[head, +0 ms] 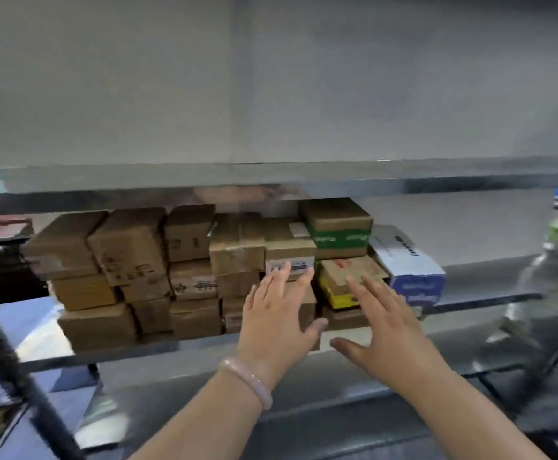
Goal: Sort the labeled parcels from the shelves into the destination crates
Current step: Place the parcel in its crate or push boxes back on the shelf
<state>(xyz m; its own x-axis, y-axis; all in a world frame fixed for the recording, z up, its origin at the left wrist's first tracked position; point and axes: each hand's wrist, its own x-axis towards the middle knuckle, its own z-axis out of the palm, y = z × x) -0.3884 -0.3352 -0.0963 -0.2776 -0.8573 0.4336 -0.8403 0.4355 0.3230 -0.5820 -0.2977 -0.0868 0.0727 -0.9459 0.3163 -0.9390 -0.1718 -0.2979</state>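
Since there's only the head view, everything below is from it. The frame is motion-blurred and the label text is unreadable.

Landmark: the labelled parcel [290, 249], a brown carton with a white-and-blue label [289, 264] on its front face. It sits mid-row on the lower shelf [48, 358], under the upper shelf [271, 179].

Hands:
- The left hand [276, 313] is directly below and in front of the labelled parcel. Its fingers are straight and spread, with the fingertips [282, 273] overlapping the label's lower edge. Touching or just short of it: cannot tell.
- The right hand [383, 322] is to the right of the parcel, also flat and spread. Its fingers lie over a brown-and-yellow box [339, 288] just right of and below the landmark.
- Both hands are splayed and hold nothing. The thumbs are near each other but apart, below the parcel.
- There's a bracelet [247, 383] on the left wrist.

Neighbours:
- A green-banded box [339, 227] is just right of the parcel and higher.
- A white-and-blue box [407, 263] is further right.
- Stacked brown cartons [131, 247] to its left look packed tight against it.

Key relation: the parcel lies straight ahead of and slightly above the left hand, so the left hand is nearer. Its long axis looks to run back into the shelf, short face toward the person. That suggests a straight pull outward, with the right hand taking the right side face. The tight neighbours could drag along with it. Destination crates are not in view.
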